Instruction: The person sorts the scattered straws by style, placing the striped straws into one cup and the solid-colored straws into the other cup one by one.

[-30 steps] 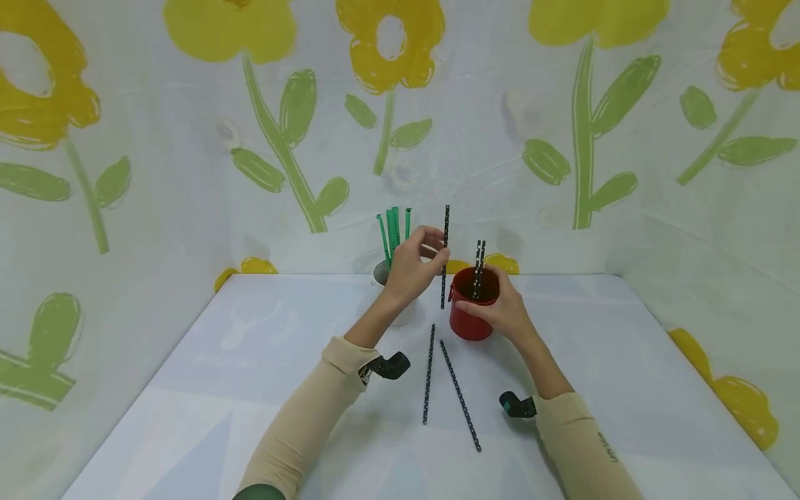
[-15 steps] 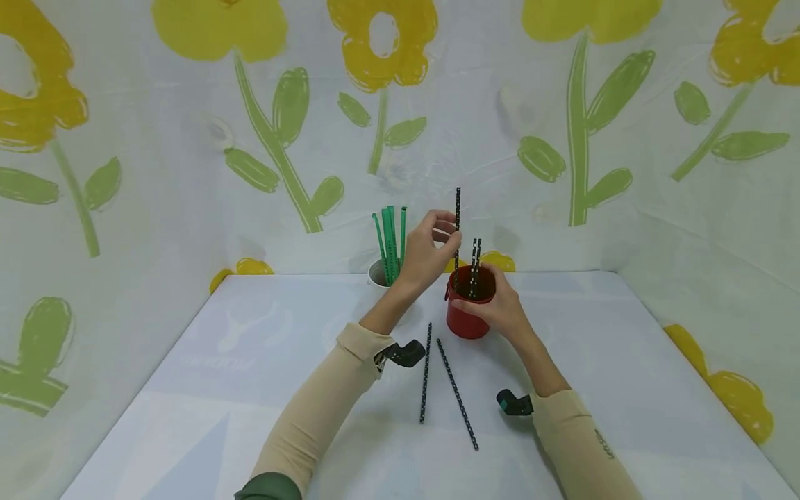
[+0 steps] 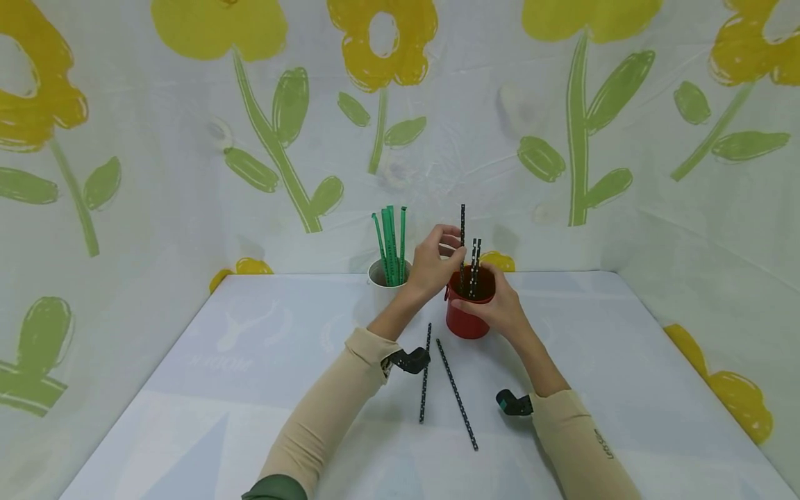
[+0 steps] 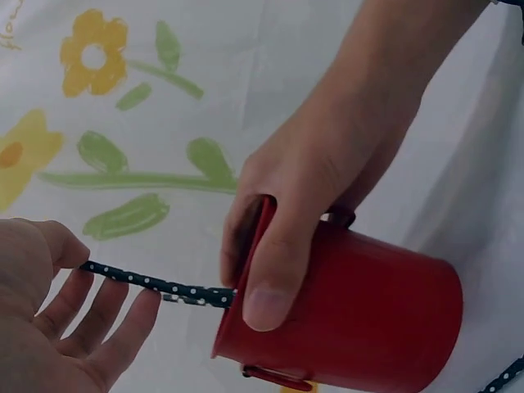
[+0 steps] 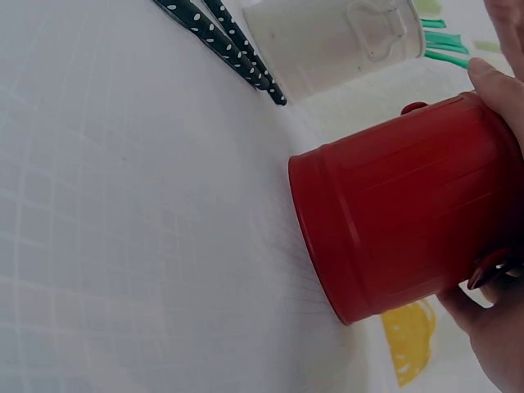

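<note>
Straw lowered into red cup

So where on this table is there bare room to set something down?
The table is bare left of the left forearm, below the white cup, and right of the right hand toward the wall. The middle is crowded: the red cup, both hands and two loose dotted straws.

Staged recording booth, white table, flower-printed cloth walls on three sides, wrist-worn cameras
</note>
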Tool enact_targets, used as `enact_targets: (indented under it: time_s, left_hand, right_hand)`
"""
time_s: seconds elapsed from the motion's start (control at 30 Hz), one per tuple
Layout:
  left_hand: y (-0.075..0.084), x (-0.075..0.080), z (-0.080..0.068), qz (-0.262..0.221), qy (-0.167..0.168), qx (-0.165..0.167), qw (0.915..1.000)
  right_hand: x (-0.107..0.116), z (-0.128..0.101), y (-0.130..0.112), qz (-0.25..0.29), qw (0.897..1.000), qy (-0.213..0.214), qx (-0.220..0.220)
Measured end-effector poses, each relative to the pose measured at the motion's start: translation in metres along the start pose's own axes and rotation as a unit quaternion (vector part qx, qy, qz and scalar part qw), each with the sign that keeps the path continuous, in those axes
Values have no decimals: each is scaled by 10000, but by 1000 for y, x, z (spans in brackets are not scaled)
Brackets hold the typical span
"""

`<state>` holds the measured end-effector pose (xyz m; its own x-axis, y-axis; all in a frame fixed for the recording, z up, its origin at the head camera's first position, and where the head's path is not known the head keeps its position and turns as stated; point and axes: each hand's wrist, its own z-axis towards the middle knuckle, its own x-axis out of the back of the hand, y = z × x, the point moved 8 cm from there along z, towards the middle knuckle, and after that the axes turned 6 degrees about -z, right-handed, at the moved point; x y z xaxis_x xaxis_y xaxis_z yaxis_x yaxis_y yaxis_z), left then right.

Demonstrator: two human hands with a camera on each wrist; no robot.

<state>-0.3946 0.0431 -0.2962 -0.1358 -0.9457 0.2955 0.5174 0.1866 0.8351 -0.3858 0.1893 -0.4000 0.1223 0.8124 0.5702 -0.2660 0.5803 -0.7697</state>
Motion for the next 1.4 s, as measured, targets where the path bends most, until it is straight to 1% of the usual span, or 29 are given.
enact_targets:
  time_s: [0.1, 0.23, 0.4, 0.67, 0.73, 0.93, 1.13, 1.3, 1.4]
  left_hand:
    - [-7, -3, -1, -167, -55, 178, 9997]
    - [-14, -5, -1, -278, -70, 321, 9991]
    - [-17, -7, -1, -316, -94, 334, 9989]
    - [-18, -7, -2, -329, -183, 364, 9986]
    - [-18, -6, -2, -342, -182, 370, 9986]
    - [-21, -1, -3, -426, -32, 372, 9984]
    - [-27, 4, -6, -369, 70, 443, 9983]
    - [-33, 8, -10, -367, 62, 457, 9983]
    - [-37, 11, -16, -344, 6, 493, 9982]
  right_hand:
    - [0, 0, 0, 26, 10000, 17, 39]
    - [0, 1, 0, 45, 10000, 13, 37]
    - [0, 1, -1, 37, 10000, 17, 19]
    - [0, 1, -1, 42, 10000, 8, -11]
    - [0, 0, -2, 52, 10000, 12, 0]
    - [0, 0, -3, 55, 10000, 22, -6]
    - [1, 0, -2, 36, 10000, 27, -25]
    - [0, 0, 0, 7, 10000, 25, -94]
    - [-1, 0, 0, 6, 9999, 14, -132]
